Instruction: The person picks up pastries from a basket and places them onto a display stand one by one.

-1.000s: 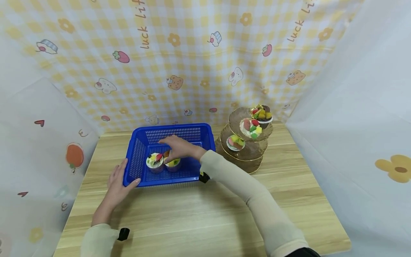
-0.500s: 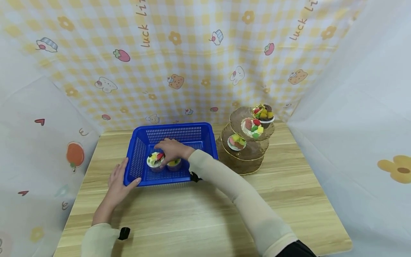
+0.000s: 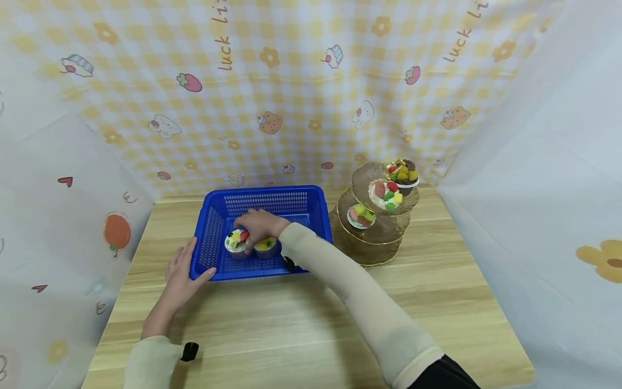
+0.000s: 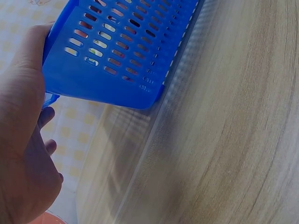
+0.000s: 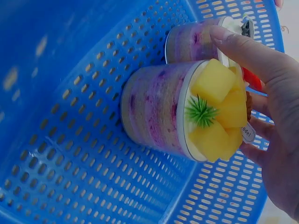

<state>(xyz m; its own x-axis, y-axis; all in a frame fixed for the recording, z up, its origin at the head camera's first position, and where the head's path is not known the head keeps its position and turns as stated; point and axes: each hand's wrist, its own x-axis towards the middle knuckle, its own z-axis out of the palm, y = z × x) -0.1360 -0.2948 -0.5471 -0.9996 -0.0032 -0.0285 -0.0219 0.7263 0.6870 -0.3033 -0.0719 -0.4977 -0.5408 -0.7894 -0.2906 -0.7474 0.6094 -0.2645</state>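
Note:
Two dessert cups stand side by side in a blue perforated basket (image 3: 206, 270). The right mango cup (image 5: 152, 112) shows layered sides and yellow cubes on top; the left fruit cup (image 3: 235, 244) has white cream and red and yellow pieces. My right hand (image 3: 262, 226) reaches over them from behind, its thumb at the left cup's rim. In the right wrist view its other fingertips are partly hidden behind the mango cup, and neither cup looks lifted. My left hand (image 3: 180, 281) holds the basket's front left corner, thumb on the front rim and fingers along the outer left side.
A brown glass tiered stand (image 3: 371, 254) with gold edges stands right of the basket. Several dessert cups sit on it, including a cream fruit cup (image 3: 386, 195) on the top tier. The wooden table (image 3: 291, 335) meets a checked cloth backdrop (image 3: 301, 97) at the back.
My right hand has moved left, from above the mango cup toward the left fruit cup, then almost stopped. The left hand stays at the basket corner. The view has shifted slightly.

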